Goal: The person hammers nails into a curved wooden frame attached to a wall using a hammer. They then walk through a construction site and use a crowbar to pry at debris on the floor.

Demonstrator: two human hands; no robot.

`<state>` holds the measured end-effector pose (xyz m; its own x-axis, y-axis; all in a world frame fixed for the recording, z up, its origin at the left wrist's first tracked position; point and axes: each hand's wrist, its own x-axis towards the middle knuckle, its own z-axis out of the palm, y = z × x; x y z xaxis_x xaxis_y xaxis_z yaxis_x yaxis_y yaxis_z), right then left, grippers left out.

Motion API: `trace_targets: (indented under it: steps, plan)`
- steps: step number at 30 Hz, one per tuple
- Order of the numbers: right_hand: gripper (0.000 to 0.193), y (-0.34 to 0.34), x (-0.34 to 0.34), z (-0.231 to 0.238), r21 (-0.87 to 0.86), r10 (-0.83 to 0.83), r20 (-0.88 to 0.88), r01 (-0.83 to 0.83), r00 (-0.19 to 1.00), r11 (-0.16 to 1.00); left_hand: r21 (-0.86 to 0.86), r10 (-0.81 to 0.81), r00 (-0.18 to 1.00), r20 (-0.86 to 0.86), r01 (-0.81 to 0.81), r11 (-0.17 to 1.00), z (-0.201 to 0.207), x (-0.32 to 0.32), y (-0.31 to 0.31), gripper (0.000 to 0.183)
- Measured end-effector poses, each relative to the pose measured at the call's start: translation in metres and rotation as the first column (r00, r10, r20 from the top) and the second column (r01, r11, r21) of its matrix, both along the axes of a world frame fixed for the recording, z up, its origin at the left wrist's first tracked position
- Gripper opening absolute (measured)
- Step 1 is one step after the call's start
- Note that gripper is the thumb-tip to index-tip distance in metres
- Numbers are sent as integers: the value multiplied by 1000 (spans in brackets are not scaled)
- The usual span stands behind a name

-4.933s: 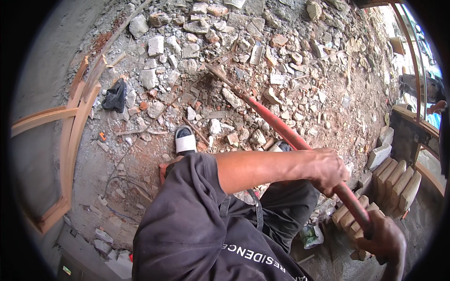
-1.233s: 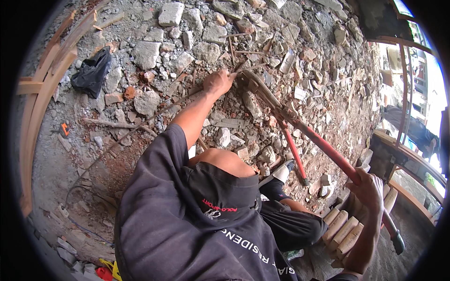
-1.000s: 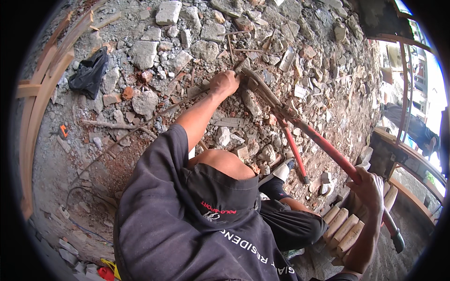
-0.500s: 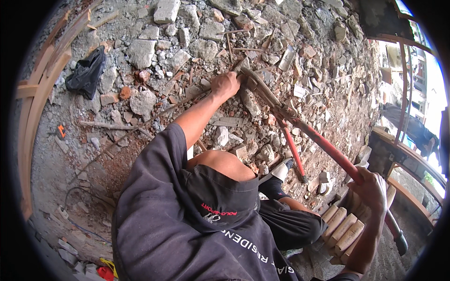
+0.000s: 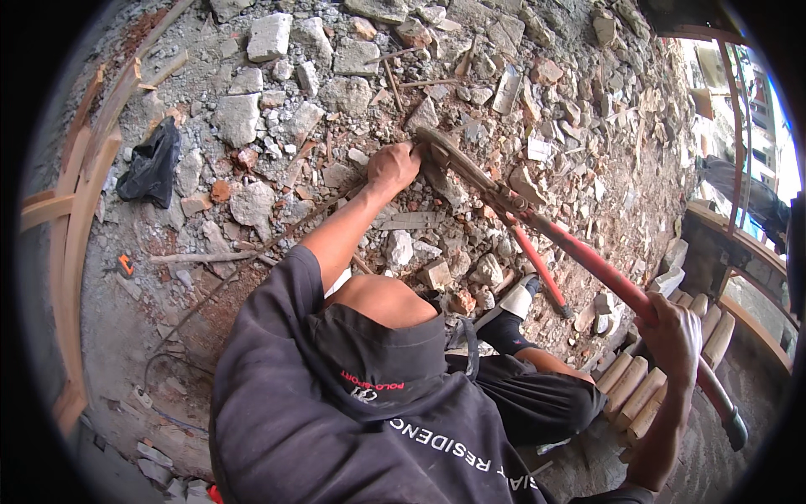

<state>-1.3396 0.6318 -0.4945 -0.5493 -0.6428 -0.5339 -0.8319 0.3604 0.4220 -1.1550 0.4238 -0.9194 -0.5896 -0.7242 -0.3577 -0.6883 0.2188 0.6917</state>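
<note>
My left hand [image 5: 393,170] is closed round a thin metal rod [image 5: 315,217], close to the jaws of a large bolt cutter [image 5: 606,277]. The rod runs from that hand down to the left across the rubble. My right hand [image 5: 674,333] grips the cutter's upper red handle, whose dark end sticks out beyond the fist. The other red handle slants down to the ground near my shoe [image 5: 514,301]. Whether the rod lies between the jaws is hard to make out.
Broken concrete and brick rubble [image 5: 348,97] covers the ground. A black plastic bag [image 5: 151,164] lies at the left, beside wooden boards [image 5: 88,193]. Several tan blocks [image 5: 634,388] lie under my right forearm. A wooden frame [image 5: 743,235] stands at the far right.
The view has shifted slightly, so the rubble sits further left and lower. My hands keep their holds on the rod and the bolt cutter; the handles stay spread apart.
</note>
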Motion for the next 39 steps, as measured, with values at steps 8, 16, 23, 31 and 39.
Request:
trace_targets:
  steps: [8,16,23,31,39]
  plan:
    - [46,-4,-14,7,75,-47,140,37,989,997,-197,-206,972,-112,181,963,37,44,-33,29]
    - [82,30,-53,151,295,-200,350,95,915,951,208,-255,966,-38,257,944,236,15,-2,37]
    - [29,76,-77,226,440,-440,182,328,879,836,716,55,992,-114,44,697,361,-94,188,65]
    - [19,165,-77,186,335,-402,399,277,824,901,475,705,392,591,-875,88,358,-204,308,59]
    - [17,261,-139,91,242,-384,471,302,794,922,317,785,268,559,-944,96,316,-246,349,35]
